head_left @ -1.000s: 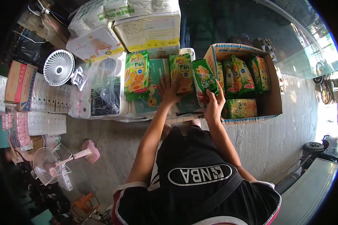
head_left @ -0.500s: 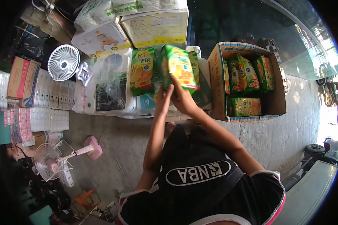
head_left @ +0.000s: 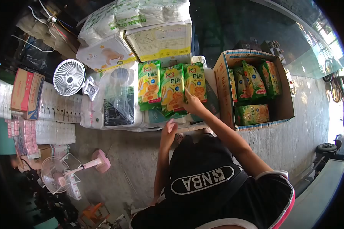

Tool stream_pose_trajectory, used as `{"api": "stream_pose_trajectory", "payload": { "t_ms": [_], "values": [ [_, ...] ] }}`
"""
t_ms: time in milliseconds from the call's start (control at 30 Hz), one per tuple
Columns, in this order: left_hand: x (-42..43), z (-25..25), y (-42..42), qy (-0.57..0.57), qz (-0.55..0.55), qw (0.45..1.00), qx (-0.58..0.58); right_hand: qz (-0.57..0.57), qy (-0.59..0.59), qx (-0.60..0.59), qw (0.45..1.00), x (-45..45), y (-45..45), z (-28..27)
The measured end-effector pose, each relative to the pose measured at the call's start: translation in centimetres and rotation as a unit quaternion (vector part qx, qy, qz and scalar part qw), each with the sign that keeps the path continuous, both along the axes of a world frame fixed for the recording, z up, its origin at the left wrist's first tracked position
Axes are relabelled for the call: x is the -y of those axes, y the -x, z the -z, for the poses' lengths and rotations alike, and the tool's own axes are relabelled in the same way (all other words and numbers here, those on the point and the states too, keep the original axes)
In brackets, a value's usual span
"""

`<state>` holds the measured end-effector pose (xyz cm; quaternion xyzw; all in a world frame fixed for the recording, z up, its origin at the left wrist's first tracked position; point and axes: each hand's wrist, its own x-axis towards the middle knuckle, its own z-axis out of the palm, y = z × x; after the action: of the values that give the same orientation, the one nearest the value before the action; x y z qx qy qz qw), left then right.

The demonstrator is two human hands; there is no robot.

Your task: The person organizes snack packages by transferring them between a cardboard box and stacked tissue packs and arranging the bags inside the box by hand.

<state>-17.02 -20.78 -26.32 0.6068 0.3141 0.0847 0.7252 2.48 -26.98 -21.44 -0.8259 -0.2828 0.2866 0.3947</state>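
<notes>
Three green-and-yellow packets of pia cakes lie side by side on the plastic-wrapped packs: a left packet [head_left: 149,86], a middle packet [head_left: 172,86] and a right packet [head_left: 197,82]. At the lower right edge of the middle packet, my right hand [head_left: 193,104] has its thumb and fingers on the wrapper. My left hand [head_left: 169,132] is just below that packet, apart from it, fingers extended and nothing held. To the right, an open cardboard box [head_left: 224,93] contains several similar packets [head_left: 253,80], most upright and one lying flat [head_left: 253,113].
Behind the packets stand stacked boxes [head_left: 160,40] and a large plastic-wrapped bale [head_left: 137,17]. A white fan [head_left: 69,77] is at the left, with a pink standing fan [head_left: 84,166] below it on the concrete floor [head_left: 118,160]. Wrapped stock lines the far left.
The middle packet, raised in both hands earlier, now rests between the other two. My left hand has come off it and moved down; my right hand stays at its edge.
</notes>
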Motion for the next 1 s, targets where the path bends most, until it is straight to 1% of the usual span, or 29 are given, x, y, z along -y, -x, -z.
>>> {"api": "stream_pose_trajectory", "payload": {
  "t_ms": [33, 67, 100, 133, 167, 233, 300, 333, 400, 433, 467, 500, 533, 567, 600, 633, 667, 700, 767, 800, 867, 900, 967, 1000],
  "values": [
    [0.6, -0.6, -1.2, 0.000, 0.001, 1.000, 0.000, -0.005, -0.012, 0.134, 0.991, -1.0, -0.2, 2.8],
    [1.0, -1.9, -2.7, 0.050, -0.025, 0.998, 0.029, 0.003, -0.074, 0.175, 0.982, -2.0, -1.0, 4.9],
    [1.1, -2.9, -3.9, 0.101, -0.050, 0.992, 0.056, 0.005, -0.074, 0.173, 0.982, -2.4, -1.4, 4.0],
    [1.0, -3.3, -4.7, 0.101, -0.047, 0.992, 0.053, 0.028, -0.028, 0.068, 0.997, -2.7, -1.6, 2.1],
    [0.8, -3.7, -5.5, 0.110, -0.044, 0.991, 0.070, 0.050, 0.019, -0.039, 0.998, -3.1, -1.8, 0.8],
    [-0.1, -4.3, -6.8, 0.121, -0.034, 0.988, 0.085, 0.062, 0.033, -0.027, 0.997, -3.5, -2.2, 1.5],
    [-1.8, -4.7, -7.5, 0.134, -0.015, 0.986, 0.095, 0.058, -0.010, 0.118, 0.991, -3.6, -2.0, 2.9],
    [-2.3, -4.7, -7.7, 0.135, -0.007, 0.987, 0.091, 0.080, -0.028, 0.150, 0.985, -3.5, -1.7, 3.3],
    [-3.4, -4.9, -8.2, 0.274, -0.050, 0.957, 0.082, 0.100, -0.047, 0.137, 0.984, -2.9, -0.9, 3.6],
    [-3.8, -4.6, -8.4, 0.271, -0.033, 0.959, 0.078, 0.113, -0.066, 0.128, 0.983, -2.4, -0.4, 3.2],
    [-3.7, -4.2, -8.4, 0.229, -0.043, 0.971, 0.058, 0.107, -0.108, 0.126, 0.980, -1.3, 0.2, 2.9],
    [-3.5, -3.4, -8.3, 0.189, -0.051, 0.980, 0.038, 0.127, -0.105, 0.126, 0.978, 0.2, 1.2, 2.1],
    [-3.7, -1.5, -8.4, 0.100, -0.011, 0.994, 0.052, 0.126, -0.150, 0.056, 0.979, 2.0, 2.3, 1.0],
    [-3.4, -1.1, -8.6, 0.105, 0.004, 0.993, 0.051, 0.119, -0.195, -0.012, 0.973, 3.9, 3.4, 0.6],
    [-2.9, -0.8, -8.7, 0.103, -0.026, 0.990, 0.089, 0.133, -0.236, -0.116, 0.956, 5.9, 4.6, 1.1],
    [-2.5, -0.7, -8.8, 0.101, -0.062, 0.985, 0.125, 0.141, -0.275, -0.218, 0.926, 8.1, 5.6, 1.6],
    [-2.8, -1.8, -9.2, 0.084, -0.062, 0.990, 0.090, 0.134, -0.247, -0.265, 0.922, 10.6, 6.4, 1.3],
    [-2.7, -2.6, -9.5, 0.122, -0.077, 0.980, 0.136, 0.122, -0.220, -0.313, 0.916, 12.8, 6.9, 0.3],
    [-3.0, -3.0, -9.9, 0.156, -0.100, 0.975, 0.124, 0.126, -0.202, -0.303, 0.923, 16.2, 7.6, -1.4],
    [-2.7, -2.7, -10.2, 0.154, -0.108, 0.974, 0.123, 0.119, -0.200, -0.307, 0.923, 17.5, 7.2, -2.1],
    [-1.8, -2.1, -10.2, 0.051, -0.132, 0.988, 0.069, 0.116, -0.163, -0.296, 0.934, 19.6, 6.2, -3.5],
    [-1.2, -2.5, -10.1, 0.047, -0.141, 0.987, 0.066, 0.107, -0.163, -0.302, 0.933, 20.4, 5.4, -4.2],
    [0.1, -3.7, -9.9, 0.008, -0.234, 0.971, 0.040, 0.101, -0.241, -0.232, 0.937, 21.6, 2.9, -5.6],
    [0.0, -3.0, -9.8, 0.029, -0.288, 0.955, 0.066, 0.100, -0.245, -0.209, 0.941, 22.5, 1.4, -6.6]
  ]
}}
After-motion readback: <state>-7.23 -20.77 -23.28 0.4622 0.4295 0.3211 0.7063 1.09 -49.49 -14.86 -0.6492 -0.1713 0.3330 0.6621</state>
